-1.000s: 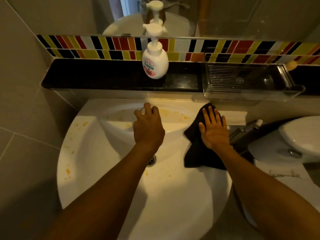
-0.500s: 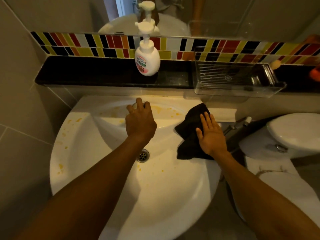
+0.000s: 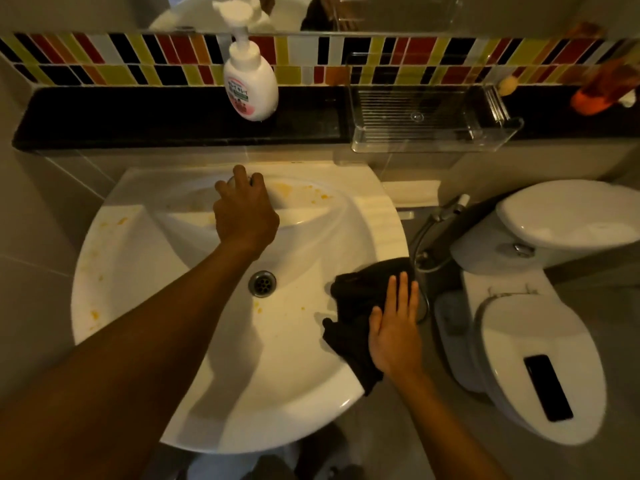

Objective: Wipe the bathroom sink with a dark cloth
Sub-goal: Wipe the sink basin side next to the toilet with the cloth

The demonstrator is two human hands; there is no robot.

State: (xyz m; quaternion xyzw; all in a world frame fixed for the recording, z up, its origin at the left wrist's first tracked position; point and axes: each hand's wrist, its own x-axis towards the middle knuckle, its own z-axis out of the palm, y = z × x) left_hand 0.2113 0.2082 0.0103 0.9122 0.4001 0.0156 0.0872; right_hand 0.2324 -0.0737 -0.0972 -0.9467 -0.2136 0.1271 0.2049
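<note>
The white sink (image 3: 145,344) has yellow-orange stains on its left rim, at the back of the bowl and near the drain (image 3: 262,283). A dark cloth (image 3: 356,306) lies crumpled on the right rim, one end hanging over the edge. My right hand (image 3: 396,325) presses flat on the cloth, fingers straight and together. My left hand (image 3: 244,211) reaches over the back of the bowl, fingers curled around the tap, which is almost wholly hidden under it.
A black ledge (image 3: 138,116) behind the sink carries a white soap pump bottle (image 3: 250,85) and a clear plastic tray (image 3: 429,116). A white toilet (image 3: 540,355) with a black phone (image 3: 547,388) on its lid stands to the right. A spray hose (image 3: 436,220) hangs between them.
My right hand has slid the cloth along the right rim from the back toward the front edge. My left hand has stayed at the tap.
</note>
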